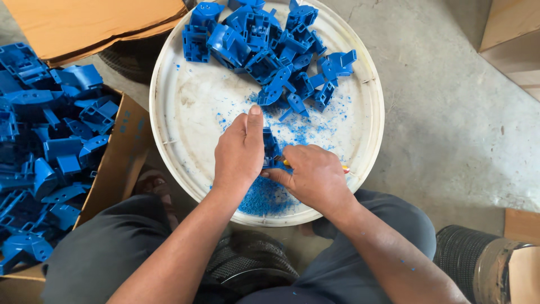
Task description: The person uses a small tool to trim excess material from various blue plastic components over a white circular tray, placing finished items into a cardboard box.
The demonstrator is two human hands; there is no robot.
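Note:
My left hand [239, 152] grips a small blue plastic part [270, 147] over the near side of a round white tray [180, 101]. My right hand [315, 175] is closed around a thin tool with a yellow and red handle [344, 168], its tip against the part. A heap of blue shavings [261, 200] lies under my hands. At the tray's far side sits a pile of blue plastic parts [264, 45].
A cardboard box [121, 163] at my left holds several more blue parts [45, 146]. Its open flap [90, 22] lies at the top left. Concrete floor [450, 124] spreads to the right, with cardboard pieces [512, 39] at the right edge. My knees are below the tray.

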